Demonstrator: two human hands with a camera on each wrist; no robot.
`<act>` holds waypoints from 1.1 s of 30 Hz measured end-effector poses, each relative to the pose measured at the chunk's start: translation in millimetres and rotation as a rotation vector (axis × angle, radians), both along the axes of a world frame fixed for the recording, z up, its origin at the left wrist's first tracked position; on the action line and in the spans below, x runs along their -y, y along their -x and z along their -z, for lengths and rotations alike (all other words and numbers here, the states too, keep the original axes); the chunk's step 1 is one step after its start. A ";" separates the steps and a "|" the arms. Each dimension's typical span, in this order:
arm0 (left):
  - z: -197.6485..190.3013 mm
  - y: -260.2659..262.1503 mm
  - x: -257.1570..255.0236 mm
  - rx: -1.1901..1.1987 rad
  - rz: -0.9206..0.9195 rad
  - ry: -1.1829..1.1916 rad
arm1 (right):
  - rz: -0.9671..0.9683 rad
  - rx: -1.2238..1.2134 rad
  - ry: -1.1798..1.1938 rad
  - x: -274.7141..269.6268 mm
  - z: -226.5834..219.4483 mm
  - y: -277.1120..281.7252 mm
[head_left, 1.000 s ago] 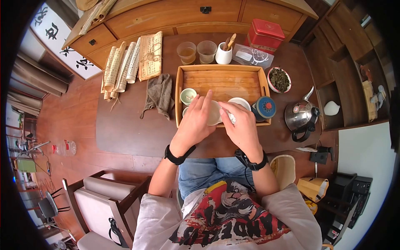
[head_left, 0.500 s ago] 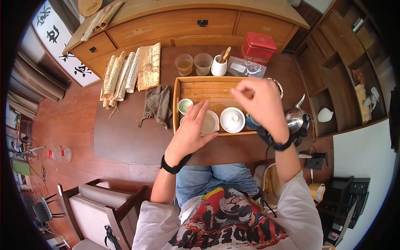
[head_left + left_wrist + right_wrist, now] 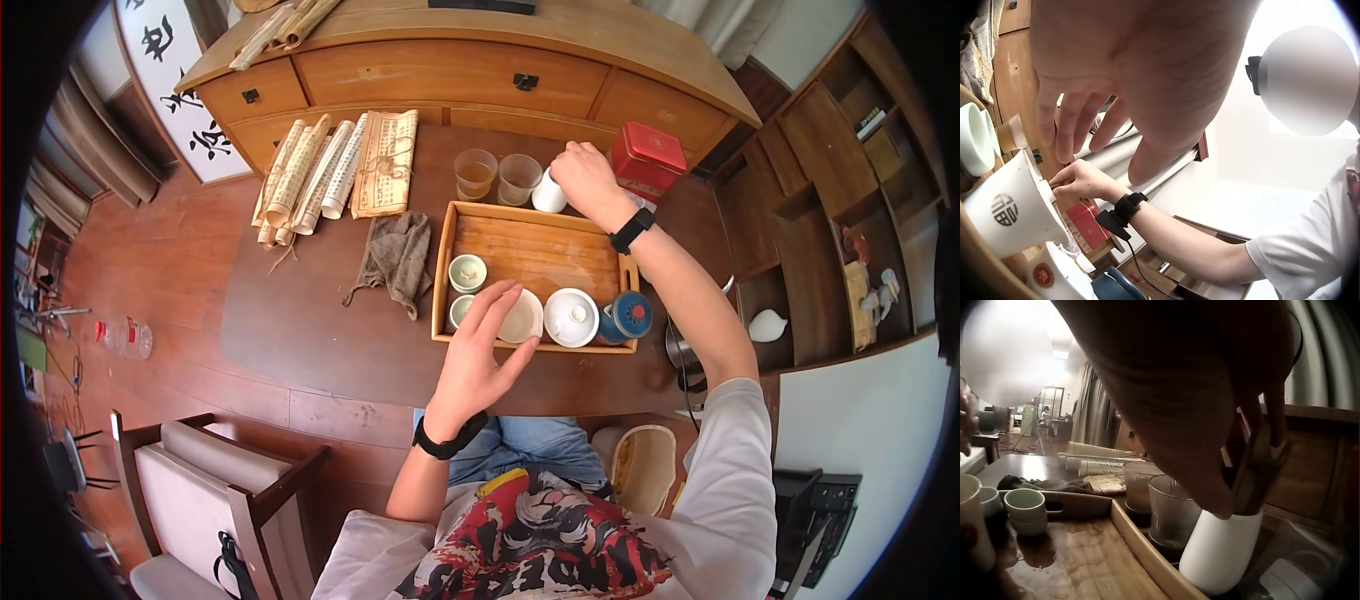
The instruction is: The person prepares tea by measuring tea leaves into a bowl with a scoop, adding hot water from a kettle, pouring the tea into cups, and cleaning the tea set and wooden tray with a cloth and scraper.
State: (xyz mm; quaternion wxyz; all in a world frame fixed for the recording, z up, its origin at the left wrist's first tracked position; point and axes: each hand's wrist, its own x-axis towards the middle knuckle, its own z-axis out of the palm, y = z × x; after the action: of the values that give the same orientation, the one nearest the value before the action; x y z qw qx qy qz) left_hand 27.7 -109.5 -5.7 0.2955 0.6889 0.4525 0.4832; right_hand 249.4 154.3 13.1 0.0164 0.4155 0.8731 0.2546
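Observation:
In the head view my right hand (image 3: 590, 182) reaches over the tray's far edge to a white holder (image 3: 548, 195). The right wrist view shows its thumb and fingers pinching wooden tea tools (image 3: 1257, 472) that stand in that holder; their lower ends are hidden inside. My left hand (image 3: 470, 375), fingers spread and relaxed, is beside a white pitcher (image 3: 525, 318) at the tray's near side. A lidded white gaiwan (image 3: 572, 320) stands right of the pitcher, then a blue lidded pot (image 3: 627, 318). Small pale-green cups (image 3: 467, 272) are at the tray's left end.
The wooden tray (image 3: 540, 250) has raised walls. Two clear cups (image 3: 475, 178) stand behind it, left of the holder; a red tin (image 3: 650, 160) is to the right. A grey cloth (image 3: 393, 265) and paper scrolls (image 3: 300, 175) lie left. My right arm partly hides the kettle (image 3: 682, 355).
My right hand has left the gaiwan and pitcher area, risen over the tray and gone to the tools in the white holder. My left hand has stayed near the pitcher.

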 end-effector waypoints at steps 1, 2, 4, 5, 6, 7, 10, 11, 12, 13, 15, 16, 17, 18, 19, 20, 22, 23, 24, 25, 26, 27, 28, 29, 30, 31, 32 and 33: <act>-0.1 2.3 1.5 -0.004 -0.006 -0.002 | -0.005 0.001 0.002 -0.2 -1.1 2.4; 1.4 4.1 2.0 -0.004 -0.009 0.000 | -0.018 0.026 -0.021 -0.7 -2.8 3.7; 4.6 6.6 2.0 0.020 -0.020 0.014 | -0.030 0.050 -0.042 -1.2 -9.3 6.0; 4.8 7.7 1.8 0.020 -0.017 0.015 | -0.036 0.051 -0.044 -2.0 -13.4 6.1; 4.6 8.8 1.1 0.023 -0.024 0.007 | -0.042 0.051 -0.046 -2.5 -19.1 5.7; 4.3 9.8 -0.2 0.027 -0.033 -0.001 | -0.039 0.054 -0.046 -2.0 -28.3 4.0; 4.5 14.7 -3.5 0.019 -0.049 -0.002 | -0.120 -0.016 -0.157 5.1 -63.6 -7.4; 5.6 17.0 -5.8 0.024 -0.050 -0.001 | -0.139 -0.162 -0.158 11.3 -76.1 -11.7; 6.8 19.6 -9.2 0.012 -0.065 0.003 | -0.157 -0.309 -0.159 19.8 -90.1 -12.8; 7.2 20.5 -12.6 -0.001 -0.081 0.007 | -0.163 -0.397 -0.139 32.9 -105.5 -11.1; 2.0 19.0 -23.0 0.054 -0.083 0.063 | -0.046 -0.626 0.148 62.4 -131.5 2.9; -0.5 18.1 -28.6 0.105 -0.083 0.119 | 0.079 -0.849 0.440 73.2 -134.2 9.7; 0.9 14.2 -35.2 0.157 -0.091 0.098 | 0.061 -0.950 0.598 78.4 -126.7 13.0; 3.3 10.4 -42.7 0.157 -0.100 0.102 | -0.015 -1.107 0.729 79.9 -102.6 13.6; 6.0 6.2 -49.9 0.285 -0.094 0.129 | -0.031 -1.147 0.845 87.6 -90.4 18.8; 7.0 1.3 -53.5 0.413 -0.087 0.155 | -0.044 -1.186 0.961 97.3 -79.9 25.3; 7.6 -5.3 -55.5 0.518 -0.126 0.161 | -0.033 -1.216 1.162 112.9 -60.0 34.0; 15.4 -6.1 -58.1 0.614 -0.110 0.200 | -0.051 -1.262 1.272 118.1 -47.6 37.0; 16.9 -6.4 -59.2 0.710 -0.092 0.238 | -0.061 -1.248 1.245 126.4 -45.5 41.6; 17.5 -8.3 -55.2 0.633 -0.173 0.218 | -0.035 -1.126 1.127 131.7 -48.8 42.6; 17.2 -6.8 -53.1 0.635 -0.180 0.218 | -0.013 -1.002 1.008 136.6 -55.3 43.9; 15.7 -4.5 -51.0 0.403 -0.242 0.056 | -0.016 -0.998 1.014 143.2 -61.1 45.8; 14.8 -3.0 -49.0 0.169 -0.302 -0.103 | -0.059 -0.921 0.801 150.3 -66.8 48.0; 14.6 -2.5 -46.4 0.100 -0.311 -0.099 | -0.101 -0.841 0.589 156.5 -70.2 50.0; 12.7 -2.4 -44.1 0.102 -0.317 -0.097 | -0.105 -0.837 0.593 162.1 -71.3 52.1; 9.7 -3.0 -42.5 -0.043 -0.340 -0.145 | -0.133 -0.824 0.593 167.0 -72.0 54.5; 8.2 -4.1 -41.8 -0.187 -0.361 -0.193 | -0.162 -0.810 0.592 169.6 -72.3 56.0; 8.9 -5.8 -42.8 -0.148 -0.359 -0.171 | -0.112 -0.807 0.670 170.0 -72.6 56.2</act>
State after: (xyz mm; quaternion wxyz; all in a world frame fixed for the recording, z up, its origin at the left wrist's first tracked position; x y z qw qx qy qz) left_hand 33.5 -66.7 -14.6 0.1110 0.6534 0.5456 0.5128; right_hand 193.2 -15.7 85.7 -0.2026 0.4050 0.8644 -0.2183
